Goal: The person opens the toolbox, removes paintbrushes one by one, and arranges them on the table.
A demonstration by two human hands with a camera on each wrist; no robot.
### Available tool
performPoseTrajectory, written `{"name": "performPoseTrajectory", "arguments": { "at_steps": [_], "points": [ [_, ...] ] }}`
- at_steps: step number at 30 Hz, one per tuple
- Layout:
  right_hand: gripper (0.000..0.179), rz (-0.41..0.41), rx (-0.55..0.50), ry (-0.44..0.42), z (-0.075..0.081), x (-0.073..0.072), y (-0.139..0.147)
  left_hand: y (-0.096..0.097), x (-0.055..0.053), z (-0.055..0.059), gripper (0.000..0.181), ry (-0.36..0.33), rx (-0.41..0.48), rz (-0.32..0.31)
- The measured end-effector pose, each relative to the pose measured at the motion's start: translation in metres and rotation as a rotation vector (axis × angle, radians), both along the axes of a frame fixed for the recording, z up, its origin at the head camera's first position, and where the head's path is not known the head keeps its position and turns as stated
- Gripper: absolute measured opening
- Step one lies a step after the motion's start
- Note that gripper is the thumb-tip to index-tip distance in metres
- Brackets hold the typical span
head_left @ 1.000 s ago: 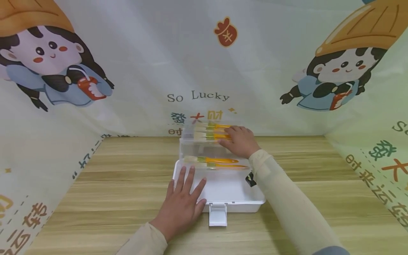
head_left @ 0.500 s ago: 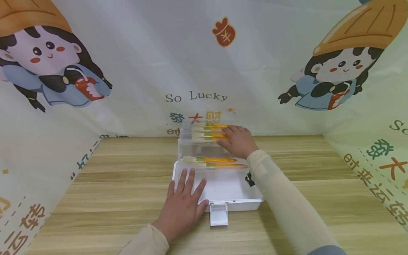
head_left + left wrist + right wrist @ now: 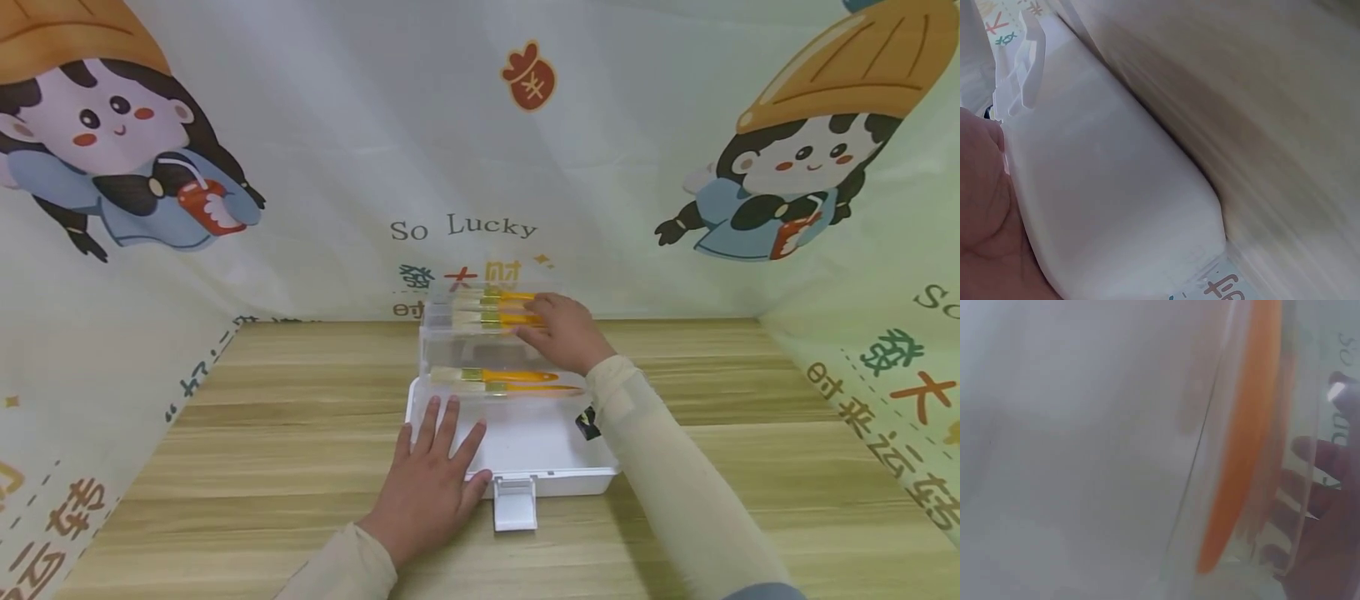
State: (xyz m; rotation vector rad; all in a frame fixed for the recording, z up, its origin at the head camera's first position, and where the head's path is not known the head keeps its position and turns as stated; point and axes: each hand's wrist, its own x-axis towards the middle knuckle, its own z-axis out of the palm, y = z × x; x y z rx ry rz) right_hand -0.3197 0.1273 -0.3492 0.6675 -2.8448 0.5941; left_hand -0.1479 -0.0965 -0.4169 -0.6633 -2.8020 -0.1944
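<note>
A white storage box (image 3: 540, 442) with a front latch (image 3: 514, 504) stands on the wood-grain surface, its clear tiered trays raised at the back. Several orange-handled paintbrushes lie in the upper clear tray (image 3: 442, 318), and two paintbrushes (image 3: 517, 377) are on the lower tier. My right hand (image 3: 568, 333) grips the right part of the upper tray, over the brush handles. Through clear plastic in the right wrist view, curled fingers (image 3: 1285, 515) show beyond an orange handle (image 3: 1241, 444). My left hand (image 3: 431, 492) rests with spread fingers over the box's front left corner.
A small black item (image 3: 588, 423) sits at the right inside the box, partly beside my sleeve. Behind the trays hangs a printed cloth (image 3: 637, 167), which also covers both sides. Wood-grain surface (image 3: 300, 417) lies left of the box.
My right hand has shifted very slightly to the right over the brush handles. The trays, the box and my left hand stay almost the same.
</note>
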Motion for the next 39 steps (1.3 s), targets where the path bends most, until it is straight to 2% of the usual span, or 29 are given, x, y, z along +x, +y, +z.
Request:
{"name": "performPoseTrajectory", "arguments": {
  "at_steps": [5, 9, 15, 26, 33, 39],
  "points": [
    [0.047, 0.039, -0.174, -0.002, -0.002, 0.01, -0.002, -0.001, 0.001, -0.001, 0.057, -0.02, 0.008, 0.002],
    [0.043, 0.078, -0.205, 0.059, 0.0, 0.018, -0.002, 0.0, 0.0, -0.001, 0.057, -0.014, 0.015, -0.002],
    [0.039, 0.161, -0.245, 0.043, 0.002, 0.029, -0.005, 0.0, 0.0, -0.001, 0.057, -0.013, 0.004, -0.002],
    [0.034, 0.27, -0.112, -0.014, -0.012, 0.034, -0.021, 0.0, 0.0, 0.0, 0.056, 0.001, 0.009, -0.007],
    [0.035, 0.334, -0.091, -0.051, -0.019, 0.03, -0.028, 0.0, 0.0, -0.001, 0.055, 0.014, 0.012, -0.014],
    [0.03, 0.34, -0.092, -0.075, -0.025, 0.026, -0.031, 0.0, -0.001, -0.001, 0.055, 0.022, 0.003, -0.013]
  ]
}}
